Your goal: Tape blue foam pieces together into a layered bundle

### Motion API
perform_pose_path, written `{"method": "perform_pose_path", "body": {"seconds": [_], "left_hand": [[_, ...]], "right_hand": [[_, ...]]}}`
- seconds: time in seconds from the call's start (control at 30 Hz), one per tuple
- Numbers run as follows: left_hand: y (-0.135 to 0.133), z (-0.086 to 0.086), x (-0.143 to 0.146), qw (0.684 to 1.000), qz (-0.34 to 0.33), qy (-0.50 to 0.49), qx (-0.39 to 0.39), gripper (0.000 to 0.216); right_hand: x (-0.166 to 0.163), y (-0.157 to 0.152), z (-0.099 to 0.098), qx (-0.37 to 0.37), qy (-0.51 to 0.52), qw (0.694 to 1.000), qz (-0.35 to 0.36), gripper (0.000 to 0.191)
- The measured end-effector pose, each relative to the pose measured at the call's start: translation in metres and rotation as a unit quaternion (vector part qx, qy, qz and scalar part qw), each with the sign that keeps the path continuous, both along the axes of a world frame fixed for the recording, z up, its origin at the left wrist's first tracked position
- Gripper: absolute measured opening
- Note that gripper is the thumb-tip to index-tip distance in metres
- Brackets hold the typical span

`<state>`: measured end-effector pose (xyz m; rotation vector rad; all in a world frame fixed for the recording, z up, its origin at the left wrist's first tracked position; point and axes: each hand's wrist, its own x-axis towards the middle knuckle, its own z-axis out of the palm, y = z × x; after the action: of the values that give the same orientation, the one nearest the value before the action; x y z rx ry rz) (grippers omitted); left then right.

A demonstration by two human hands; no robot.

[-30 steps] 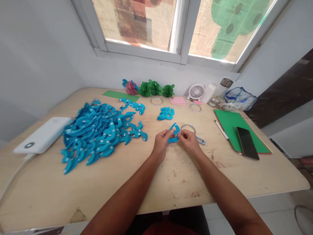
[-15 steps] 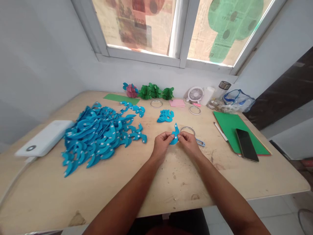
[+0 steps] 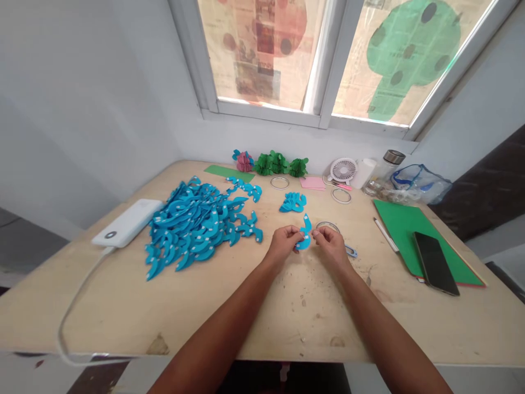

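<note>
My left hand [image 3: 285, 242] pinches a curved blue paper cutout [image 3: 304, 243] between thumb and fingers, and small white squares dot its surface. Just to the right of that piece, my right hand [image 3: 329, 244] has thumb and forefinger pressed together, a slight gap away from the paper. Whatever sits in that pinch is too small to make out. Beyond the hands lies a small stack of blue cutouts [image 3: 293, 202]. A large heap of similar blue pieces [image 3: 192, 224] with white squares spreads to the left. Behind my right hand is a partly hidden tape roll [image 3: 328, 224], with a light-blue cutter [image 3: 351, 251] alongside.
A white power bank [image 3: 127, 223] with a cable lies left. Green paper honeycomb shapes [image 3: 279, 163], a small fan [image 3: 343, 171], a glass bottle [image 3: 379, 174] and a plastic pouch [image 3: 422, 183] line the back. At right, a phone [image 3: 435, 262] rests on green sheets [image 3: 400, 221] beside a pen [image 3: 386, 234].
My right hand has come away from the blue cutout, a little to the right. The left hand keeps hold of it. The whole view has shifted.
</note>
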<state>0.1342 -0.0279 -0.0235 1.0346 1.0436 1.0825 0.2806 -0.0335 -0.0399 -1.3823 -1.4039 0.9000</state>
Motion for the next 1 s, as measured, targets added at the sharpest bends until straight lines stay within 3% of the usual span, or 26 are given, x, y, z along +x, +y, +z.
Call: {"method": "perform_pose_path", "body": {"seconds": [0.1,0.17,0.23,0.33,0.43,0.53,0.7,0.87,1.0], "left_hand": [[0.007,0.012,-0.023,0.987,0.062,0.132,0.071,0.017],[0.011,0.017,-0.045,0.945,0.107,0.271,0.149,0.017],[0.012,0.018,-0.068,0.863,0.149,0.434,0.209,0.018],[0.010,0.008,-0.095,0.735,0.186,0.614,0.221,0.017],[0.007,-0.009,-0.107,0.663,0.195,0.693,0.205,0.026],[0.007,-0.021,-0.111,0.657,0.196,0.705,0.182,0.044],[0.013,-0.024,-0.118,0.690,0.185,0.680,0.167,0.030],[0.022,-0.020,-0.125,0.712,0.211,0.653,0.149,0.030],[0.023,-0.023,-0.125,0.703,0.217,0.661,0.147,0.029]], "right_hand": [[0.001,-0.001,0.001,0.018,-0.028,0.999,-0.015,0.023],[0.002,0.000,-0.001,0.034,-0.042,0.998,-0.023,0.022],[0.003,0.001,-0.003,0.051,-0.057,0.997,-0.027,0.021],[0.003,0.002,-0.006,0.067,-0.082,0.994,-0.030,0.019],[0.004,0.003,-0.007,0.077,-0.092,0.992,-0.039,0.018],[0.005,0.002,-0.007,0.081,-0.086,0.992,-0.051,0.019],[0.006,0.002,-0.007,0.077,-0.084,0.992,-0.054,0.018],[0.005,0.003,-0.008,0.075,-0.093,0.992,-0.046,0.018],[0.005,0.002,-0.008,0.070,-0.100,0.992,-0.040,0.018]]}}
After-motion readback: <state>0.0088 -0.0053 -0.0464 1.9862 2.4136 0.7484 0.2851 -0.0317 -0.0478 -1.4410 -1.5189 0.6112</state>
